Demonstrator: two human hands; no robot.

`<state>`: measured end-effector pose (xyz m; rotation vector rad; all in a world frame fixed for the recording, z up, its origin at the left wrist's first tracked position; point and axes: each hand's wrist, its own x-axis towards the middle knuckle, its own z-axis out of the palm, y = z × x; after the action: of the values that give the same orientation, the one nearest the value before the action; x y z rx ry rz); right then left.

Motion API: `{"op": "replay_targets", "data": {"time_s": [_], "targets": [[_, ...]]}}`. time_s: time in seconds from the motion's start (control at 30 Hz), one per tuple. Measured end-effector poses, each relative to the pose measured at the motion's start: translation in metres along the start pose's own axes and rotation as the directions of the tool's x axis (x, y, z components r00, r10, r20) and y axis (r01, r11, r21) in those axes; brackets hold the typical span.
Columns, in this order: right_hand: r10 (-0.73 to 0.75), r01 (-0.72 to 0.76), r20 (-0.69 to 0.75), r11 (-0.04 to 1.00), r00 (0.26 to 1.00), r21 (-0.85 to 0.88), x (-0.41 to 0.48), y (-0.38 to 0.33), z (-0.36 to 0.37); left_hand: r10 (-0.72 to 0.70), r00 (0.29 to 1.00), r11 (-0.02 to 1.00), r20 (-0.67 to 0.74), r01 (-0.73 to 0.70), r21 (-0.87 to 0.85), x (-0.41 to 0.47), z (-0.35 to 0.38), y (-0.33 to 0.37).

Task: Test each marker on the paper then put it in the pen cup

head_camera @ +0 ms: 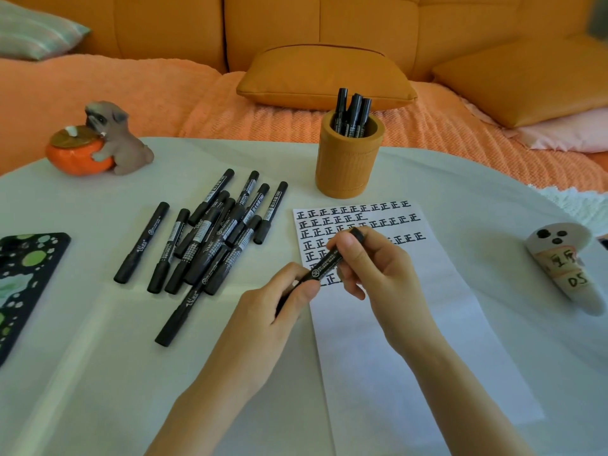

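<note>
Hiding anything, those two hands?
Yes. The left hand [279, 301] curls round the lower end of the black felt marker with the white label [324, 263], so that end is unseen. The right hand [371, 261] pinches its upper half. Together they cover part of the inked rows on the white paper sheet [441, 274].
And the ribbed orange pen cup [348, 162]?
Upright at twelve o'clock of the paper, three black markers [353, 110] standing inside.
Which way does the held one run?
Seven o'clock to one o'clock, blunt end at one, over the paper. Loose black markers [214, 232] lie piled at nine o'clock on the white-clothed worktop [98, 357].
</note>
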<state>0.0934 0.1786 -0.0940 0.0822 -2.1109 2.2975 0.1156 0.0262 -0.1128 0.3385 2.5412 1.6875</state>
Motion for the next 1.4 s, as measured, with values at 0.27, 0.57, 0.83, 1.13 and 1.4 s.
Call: {"op": "replay_targets", "data": {"time_s": [0.27,0.57,0.83,1.13,1.4], "targets": [[0.096,-0.094,0.094,0.995,0.991,-0.035,-0.003,0.003,0.003,0.007,1.000,1.000,0.014,-0.007,0.007,-0.001,0.002,0.005],[0.042,-0.046,-0.157,0.999,0.987,-0.025,0.005,0.004,-0.022,-0.055,0.996,0.995,0.077,0.062,-0.083,0.001,0.005,-0.005],[0.025,-0.031,-0.292,0.999,0.956,-0.014,0.011,-0.001,-0.054,-0.050,0.999,0.994,0.004,0.050,-0.093,0.004,0.005,-0.006],[0.065,-0.133,-0.368,0.978,0.928,-0.163,0.016,0.019,-0.064,-0.076,0.996,0.997,0.051,0.075,0.014,0.004,0.012,-0.011],[0.064,-0.177,-0.386,0.948,0.920,-0.265,0.016,0.027,-0.062,-0.084,0.994,0.996,0.075,0.082,0.037,0.005,0.012,-0.014]]}}
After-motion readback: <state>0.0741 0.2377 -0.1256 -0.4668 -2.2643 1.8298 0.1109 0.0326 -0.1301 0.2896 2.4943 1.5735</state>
